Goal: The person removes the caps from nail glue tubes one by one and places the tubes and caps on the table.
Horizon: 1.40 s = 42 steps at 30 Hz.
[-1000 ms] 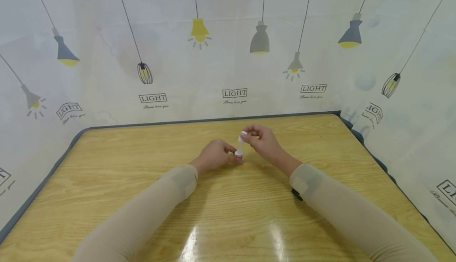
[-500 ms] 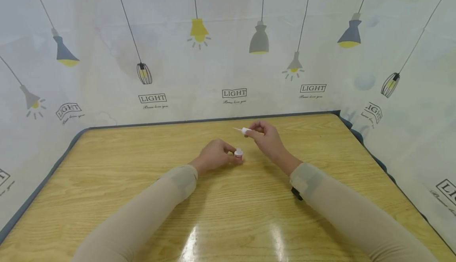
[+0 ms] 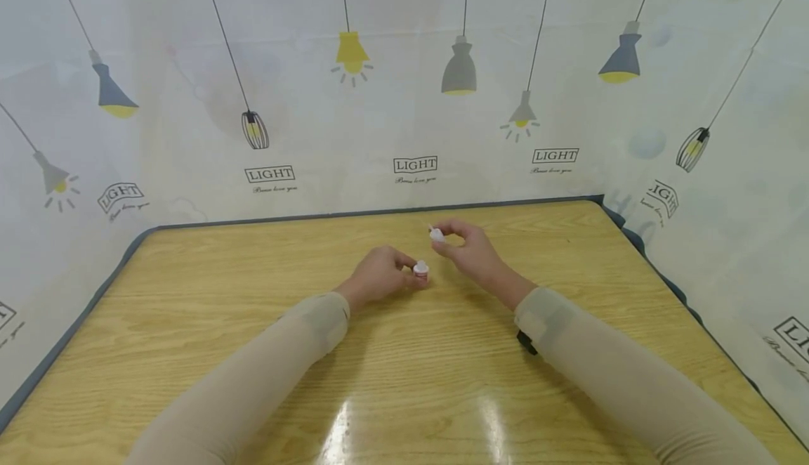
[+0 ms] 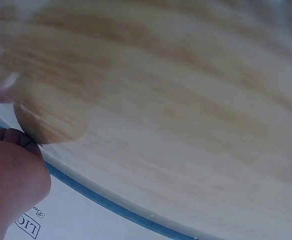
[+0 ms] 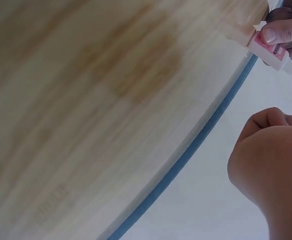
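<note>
A small white bottle (image 3: 421, 271) with a pink-red label stands upright on the table, pinched between the thumb and fingers of my left hand (image 3: 382, 274). No cap covers its pale neck. In the right wrist view the label (image 5: 272, 46) shows under the left thumb. Just above and to the right, my right hand (image 3: 470, 251) pinches a white cap (image 3: 437, 235) with a thin stem, held apart from the bottle. That stem points up and away to the left. The left wrist view shows mostly tabletop, with part of a hand (image 4: 16, 175) at its left edge.
Both hands work over the far half of a wood-grain table (image 3: 379, 381). Behind its dark blue edge rises a pale curtain (image 3: 316, 100) printed with hanging lamps. A black strap piece (image 3: 527, 342) shows under the right sleeve.
The right hand has lifted the cap and its stem from over the bottle's neck, then turned it so the stem points away. The left hand with the bottle has barely moved.
</note>
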Motion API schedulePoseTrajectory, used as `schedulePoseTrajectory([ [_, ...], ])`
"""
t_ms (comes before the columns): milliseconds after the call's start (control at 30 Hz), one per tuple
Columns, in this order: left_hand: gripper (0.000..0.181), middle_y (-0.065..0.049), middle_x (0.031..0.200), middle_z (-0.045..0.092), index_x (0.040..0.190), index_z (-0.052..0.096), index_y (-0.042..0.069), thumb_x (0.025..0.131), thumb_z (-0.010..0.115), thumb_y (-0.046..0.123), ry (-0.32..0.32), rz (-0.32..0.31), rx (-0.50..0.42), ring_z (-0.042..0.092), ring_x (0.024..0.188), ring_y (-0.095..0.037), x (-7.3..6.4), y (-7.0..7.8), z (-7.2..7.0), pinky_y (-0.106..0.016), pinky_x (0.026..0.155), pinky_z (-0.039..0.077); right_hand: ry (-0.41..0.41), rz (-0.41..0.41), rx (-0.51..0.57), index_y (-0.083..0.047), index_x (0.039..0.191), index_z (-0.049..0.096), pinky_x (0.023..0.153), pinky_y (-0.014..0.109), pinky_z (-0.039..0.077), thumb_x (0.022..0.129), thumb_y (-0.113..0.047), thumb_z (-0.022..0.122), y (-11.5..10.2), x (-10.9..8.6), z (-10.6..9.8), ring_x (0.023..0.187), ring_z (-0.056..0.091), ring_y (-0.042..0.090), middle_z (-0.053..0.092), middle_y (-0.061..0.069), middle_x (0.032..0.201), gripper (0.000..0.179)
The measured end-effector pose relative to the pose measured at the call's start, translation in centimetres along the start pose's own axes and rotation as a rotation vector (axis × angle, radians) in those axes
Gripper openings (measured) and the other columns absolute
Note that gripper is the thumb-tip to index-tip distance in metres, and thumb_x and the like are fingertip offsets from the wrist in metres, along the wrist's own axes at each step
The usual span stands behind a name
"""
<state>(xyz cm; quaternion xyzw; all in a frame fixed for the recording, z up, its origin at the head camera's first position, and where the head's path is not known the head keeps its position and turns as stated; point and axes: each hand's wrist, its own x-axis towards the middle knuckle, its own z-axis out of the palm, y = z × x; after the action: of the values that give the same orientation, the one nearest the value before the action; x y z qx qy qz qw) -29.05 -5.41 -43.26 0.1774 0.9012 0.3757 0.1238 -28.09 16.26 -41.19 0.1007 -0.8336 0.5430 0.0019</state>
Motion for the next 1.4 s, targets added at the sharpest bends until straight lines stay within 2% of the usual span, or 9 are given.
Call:
schedulePoseTrajectory([
  [67,0.028,0.006,0.115,0.079,0.110,0.085,0.022,0.089,0.088,0.040,0.008,0.011,-0.002,0.061,0.097,-0.013,0.05,-0.10,-0.05,-0.031,0.089,0.050,-0.013,0.027,-0.022,-0.005,0.132,0.070,0.098,0.039,0.052,0.102,-0.016,0.072,0.09,0.03,-0.08,0.132,0.057,0.031,0.069,0.015,0.140,0.033],
  [167,0.023,0.004,0.107,0.078,0.107,0.085,0.020,0.091,0.086,0.037,0.027,0.024,0.001,0.057,0.087,-0.013,0.15,-0.23,-0.15,-0.030,0.079,0.048,-0.040,0.071,-0.068,-0.006,0.131,0.073,0.108,0.050,0.048,0.099,-0.020,0.076,0.28,0.20,-0.12,0.135,0.056,0.033,0.068,0.014,0.142,0.035],
  [233,0.022,0.002,0.102,0.076,0.106,0.085,0.018,0.092,0.086,0.035,0.042,0.027,0.003,0.053,0.079,-0.013,0.20,-0.28,-0.22,-0.029,0.072,0.046,-0.067,0.095,-0.126,-0.007,0.130,0.074,0.105,0.049,0.047,0.097,-0.023,0.079,0.40,0.32,-0.10,0.128,0.058,0.032,0.069,0.014,0.136,0.036],
  [400,0.023,0.000,0.095,0.074,0.106,0.085,0.015,0.091,0.086,0.032,0.066,0.029,0.004,0.049,0.071,-0.011,0.29,-0.24,-0.37,-0.026,0.066,0.043,-0.156,0.131,-0.215,-0.005,0.129,0.075,0.075,0.033,0.045,0.096,-0.023,0.080,0.56,0.41,0.00,0.091,0.054,0.023,0.067,0.012,0.110,0.038],
  [533,0.023,-0.001,0.095,0.075,0.105,0.085,0.014,0.090,0.087,0.031,0.068,0.024,0.006,0.051,0.072,-0.011,0.39,-0.17,-0.39,-0.026,0.066,0.043,-0.188,0.164,-0.226,-0.003,0.128,0.074,0.068,0.027,0.044,0.096,-0.019,0.079,0.66,0.27,-0.02,0.081,0.052,0.015,0.069,0.011,0.107,0.037],
  [667,0.024,-0.001,0.104,0.078,0.108,0.085,0.013,0.091,0.086,0.030,0.063,0.015,0.012,0.054,0.076,-0.012,0.50,-0.16,-0.32,-0.025,0.070,0.045,-0.209,0.207,-0.226,-0.003,0.124,0.074,0.064,0.026,0.045,0.095,-0.016,0.079,0.78,0.15,-0.03,0.072,0.051,0.013,0.070,0.011,0.105,0.033],
  [967,0.024,-0.002,0.110,0.079,0.108,0.085,0.014,0.091,0.087,0.029,0.055,0.001,0.051,0.054,0.080,-0.013,0.54,0.01,-0.27,-0.026,0.073,0.045,-0.244,0.217,-0.258,-0.004,0.122,0.073,0.070,0.026,0.049,0.093,-0.017,0.080,0.81,0.07,0.01,0.086,0.060,0.018,0.072,0.016,0.115,0.033],
  [1167,0.025,-0.003,0.100,0.076,0.108,0.085,0.011,0.091,0.087,0.029,0.060,0.014,0.088,0.051,0.076,-0.013,0.54,0.20,-0.29,-0.027,0.070,0.044,-0.262,0.226,-0.246,-0.006,0.127,0.073,0.078,0.028,0.050,0.093,-0.017,0.081,0.59,0.00,-0.05,0.097,0.062,0.019,0.072,0.013,0.117,0.037],
  [1400,0.027,-0.003,0.106,0.079,0.111,0.084,0.011,0.090,0.088,0.028,0.061,-0.002,0.080,0.054,0.079,-0.013,0.44,0.42,-0.32,-0.026,0.071,0.046,-0.264,0.228,-0.248,-0.006,0.129,0.072,0.081,0.029,0.051,0.092,-0.016,0.082,0.69,-0.01,0.05,0.100,0.064,0.021,0.072,0.014,0.118,0.039],
])
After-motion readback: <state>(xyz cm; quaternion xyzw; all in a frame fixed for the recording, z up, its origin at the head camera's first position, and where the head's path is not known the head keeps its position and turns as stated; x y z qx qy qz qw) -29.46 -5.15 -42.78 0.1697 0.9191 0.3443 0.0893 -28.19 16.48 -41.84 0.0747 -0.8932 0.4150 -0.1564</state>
